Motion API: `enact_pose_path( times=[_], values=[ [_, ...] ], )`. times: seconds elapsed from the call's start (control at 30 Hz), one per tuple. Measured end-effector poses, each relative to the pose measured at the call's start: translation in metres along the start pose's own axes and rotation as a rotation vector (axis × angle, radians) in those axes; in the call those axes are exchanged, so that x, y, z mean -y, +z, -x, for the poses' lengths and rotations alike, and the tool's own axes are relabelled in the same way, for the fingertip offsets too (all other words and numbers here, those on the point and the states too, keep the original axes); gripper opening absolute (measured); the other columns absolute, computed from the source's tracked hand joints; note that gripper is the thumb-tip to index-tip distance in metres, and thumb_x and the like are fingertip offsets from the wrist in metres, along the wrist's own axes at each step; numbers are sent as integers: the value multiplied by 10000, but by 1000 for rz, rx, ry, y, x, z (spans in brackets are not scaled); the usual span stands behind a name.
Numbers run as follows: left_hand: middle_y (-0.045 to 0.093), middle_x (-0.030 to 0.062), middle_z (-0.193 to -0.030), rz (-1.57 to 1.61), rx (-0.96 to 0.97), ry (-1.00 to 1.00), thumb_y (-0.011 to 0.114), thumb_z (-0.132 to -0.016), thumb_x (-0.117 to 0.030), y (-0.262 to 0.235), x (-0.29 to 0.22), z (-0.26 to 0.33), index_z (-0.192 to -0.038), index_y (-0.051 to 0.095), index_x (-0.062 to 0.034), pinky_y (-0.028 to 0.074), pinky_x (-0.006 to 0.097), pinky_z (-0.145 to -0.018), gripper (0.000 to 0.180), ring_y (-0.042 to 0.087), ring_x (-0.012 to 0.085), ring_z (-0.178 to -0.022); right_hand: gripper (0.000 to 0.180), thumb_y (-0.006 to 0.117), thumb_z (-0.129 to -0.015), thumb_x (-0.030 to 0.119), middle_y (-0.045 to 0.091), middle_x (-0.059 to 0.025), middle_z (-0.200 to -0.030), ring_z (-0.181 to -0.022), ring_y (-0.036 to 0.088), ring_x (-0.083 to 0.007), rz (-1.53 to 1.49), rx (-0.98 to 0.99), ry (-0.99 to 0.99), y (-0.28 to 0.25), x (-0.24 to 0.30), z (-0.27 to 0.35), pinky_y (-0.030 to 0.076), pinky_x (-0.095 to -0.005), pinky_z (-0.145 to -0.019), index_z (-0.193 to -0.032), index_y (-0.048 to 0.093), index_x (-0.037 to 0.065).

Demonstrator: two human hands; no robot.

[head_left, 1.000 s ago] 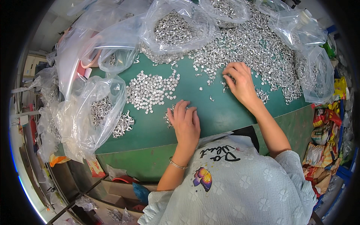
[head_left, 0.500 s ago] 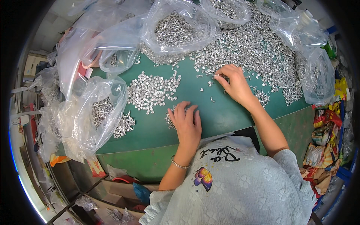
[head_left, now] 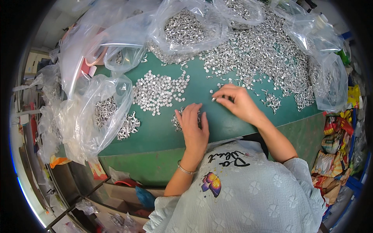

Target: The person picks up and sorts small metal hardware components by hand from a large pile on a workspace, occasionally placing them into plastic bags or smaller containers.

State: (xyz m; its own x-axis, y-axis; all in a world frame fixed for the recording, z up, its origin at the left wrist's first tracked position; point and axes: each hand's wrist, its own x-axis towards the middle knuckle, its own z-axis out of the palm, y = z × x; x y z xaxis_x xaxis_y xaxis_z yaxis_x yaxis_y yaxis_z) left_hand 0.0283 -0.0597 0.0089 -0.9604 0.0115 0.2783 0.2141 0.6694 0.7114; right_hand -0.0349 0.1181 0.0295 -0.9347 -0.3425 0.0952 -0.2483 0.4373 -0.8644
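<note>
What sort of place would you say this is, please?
Probably a workshop or small factory handling metal hardware: a green worktable carries a wide spread of small silvery parts, and clear plastic bags on it hold many similar pieces.

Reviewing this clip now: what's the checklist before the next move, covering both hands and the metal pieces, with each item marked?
1. Right hand has a secure grip: cannot tell; a small metal piece shows at its fingertips, but firmness is not visible.
2. Left hand is at the small pile: ok, partly covering it.
3. Left hand holds a piece: cannot tell; its fingers hide what is beneath.
4. Right forearm is apart from the small cluster: ok.
5. Every piece is gathered in a heap: not ok; stray pieces lie outside the large heap.
</note>
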Motion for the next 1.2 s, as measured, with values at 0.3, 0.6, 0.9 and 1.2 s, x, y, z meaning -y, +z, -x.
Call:
enact_pose_path(
  times=[0.3, 0.6, 0.9, 1.2],
  values=[
    [612, 92, -1087, 75, 14, 88, 636, -833, 26, 2, 1, 3, -1101, 610, -60, 227, 554, -1124, 283, 590, 273, -1066, 198, 722, -756, 75, 610, -78, -999, -956, 543, -275, 228, -53, -171, 2, -10, 14, 433, -393, -845, -941, 672, 24],
    [535, 105, -1087, -167, 159, 108, 600, -810, 39, -3, 13, 7, -1034, 599, -24, 173, 660, -1096, 233, 512, 296, -1158, 396, 713, -793, 129, 518, -126, -1290, -1252, 455, -329, 555, -44, -185, 1, -19, 12, 367, -436, -1019, -1160, 603, 26],
    [542, 84, -1130, -189, 109, 80, 587, -826, 44, 4, 3, 1, -1033, 607, -56, 151, 627, -1118, 231, 512, 293, -1156, 521, 681, -846, 344, 412, -177, -1429, -1358, 299, -442, 787, -191, -66, -14, -36, -4, 272, -567, -1088, -1279, 573, 75],
    [552, 86, -1130, -114, 88, 128, 633, -820, -1, 9, 2, 0, -1088, 605, -54, 274, 539, -1079, 275, 529, 285, -1112, 285, 703, -810, 155, 548, -88, -1244, -1291, 423, -297, 623, -99, -91, -34, -30, 34, 292, -526, -1060, -1076, 656, 66]
  ],
)
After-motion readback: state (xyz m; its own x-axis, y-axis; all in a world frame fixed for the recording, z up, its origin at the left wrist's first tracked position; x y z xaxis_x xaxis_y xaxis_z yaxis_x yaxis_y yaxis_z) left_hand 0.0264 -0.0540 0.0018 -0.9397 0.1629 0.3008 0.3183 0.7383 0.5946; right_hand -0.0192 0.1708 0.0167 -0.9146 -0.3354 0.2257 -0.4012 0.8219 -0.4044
